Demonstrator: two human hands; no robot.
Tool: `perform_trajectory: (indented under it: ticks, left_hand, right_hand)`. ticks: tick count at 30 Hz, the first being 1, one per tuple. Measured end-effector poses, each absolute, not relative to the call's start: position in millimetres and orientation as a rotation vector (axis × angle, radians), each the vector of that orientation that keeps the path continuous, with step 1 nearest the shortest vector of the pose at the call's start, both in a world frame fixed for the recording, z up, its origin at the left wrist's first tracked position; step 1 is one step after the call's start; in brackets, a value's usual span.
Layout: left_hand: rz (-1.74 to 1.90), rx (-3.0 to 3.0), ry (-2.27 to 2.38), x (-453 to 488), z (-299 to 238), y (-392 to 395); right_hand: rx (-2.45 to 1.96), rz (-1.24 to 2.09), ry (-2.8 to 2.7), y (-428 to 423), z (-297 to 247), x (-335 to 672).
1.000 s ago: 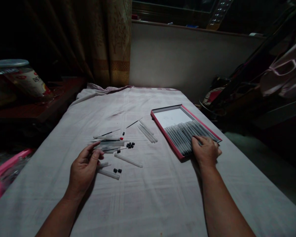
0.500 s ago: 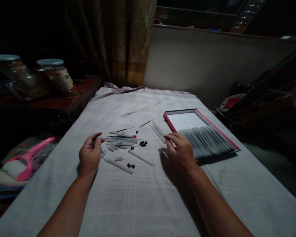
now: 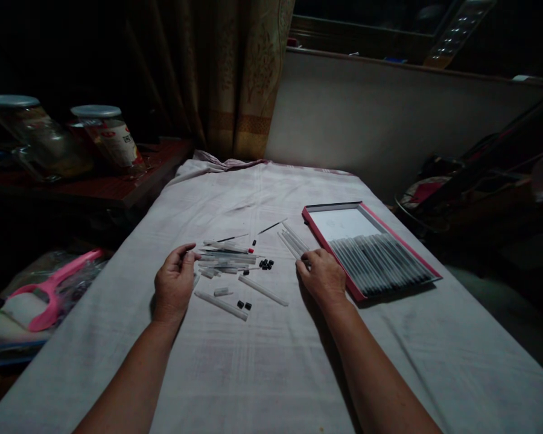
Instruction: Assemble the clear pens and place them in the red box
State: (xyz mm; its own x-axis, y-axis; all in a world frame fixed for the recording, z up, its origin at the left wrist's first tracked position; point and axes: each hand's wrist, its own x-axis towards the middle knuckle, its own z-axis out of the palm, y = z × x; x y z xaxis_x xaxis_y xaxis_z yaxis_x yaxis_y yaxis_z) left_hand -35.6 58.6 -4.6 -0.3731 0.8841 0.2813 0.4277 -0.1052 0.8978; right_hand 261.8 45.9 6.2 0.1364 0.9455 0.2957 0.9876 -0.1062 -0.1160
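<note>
A loose pile of clear pen barrels and thin refills (image 3: 228,258) lies on the cloth between my hands. My left hand (image 3: 175,283) is at the pile's left end, fingers curled and thumb close to the fingertips; whatever is between them is too small to make out. My right hand (image 3: 323,277) has its fingers closed at the near ends of several clear pen barrels (image 3: 292,240), which slant away from it. Small black caps (image 3: 265,264) are scattered right of the pile. Two separate barrels (image 3: 263,290) lie nearer me.
A red-edged shallow box (image 3: 332,256) at right holds a row of capped clear pens (image 3: 380,262). White cloth (image 3: 253,374) covers the table. Lidded jars (image 3: 113,141) stand on a dark side table at left. A pink-handled item (image 3: 49,295) lies below, left.
My right hand has drawn back left from the box edge, and more barrels show by its fingers. My left hand has shifted slightly right, along with a small view shift.
</note>
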Motion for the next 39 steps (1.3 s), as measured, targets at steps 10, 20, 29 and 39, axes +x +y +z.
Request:
perform_trajectory:
  ticks: [10,20,29,39]
  left_hand:
    - [1.408,2.293,1.632,-12,9,37]
    - [1.045,2.590,1.465,-7,10,30]
    - [1.155,2.488,1.682,-20,3,40]
    - [1.165,2.538,1.665,-21,-1,40]
  right_hand:
    - [-1.746,0.040,-1.857,30,8,247]
    - [-1.295,0.601,-1.862,29,14,207]
    - [-1.727,0.135,-2.396,60,19,191]
    - [-1.476,0.598,-1.816,36,26,234]
